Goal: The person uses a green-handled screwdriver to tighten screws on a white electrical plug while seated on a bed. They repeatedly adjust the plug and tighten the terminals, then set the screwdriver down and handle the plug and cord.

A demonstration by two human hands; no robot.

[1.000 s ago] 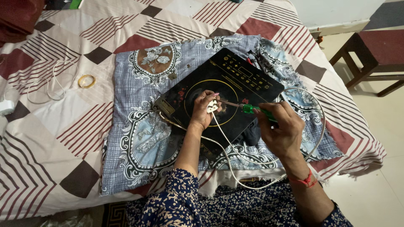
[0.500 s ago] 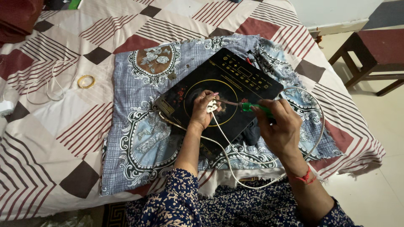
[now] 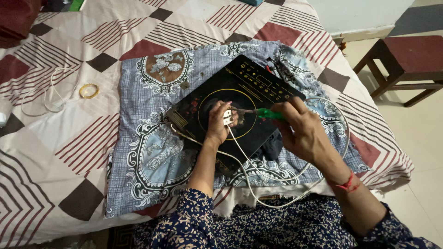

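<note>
Left hand (image 3: 218,121) curled shut, right hand (image 3: 302,131) gripping (wrists angled inward).

gold bangle (image 3: 89,90) | white cord (image 3: 44,94) | wooden stool (image 3: 408,62) | patterned cloth (image 3: 152,152)

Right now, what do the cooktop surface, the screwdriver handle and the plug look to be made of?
Cooktop: glossy black glass or ceramic, judging by its sheen. Screwdriver: translucent green plastic handle, thin metal shaft. Plug in the left hand: white moulded plastic, it seems.
</note>
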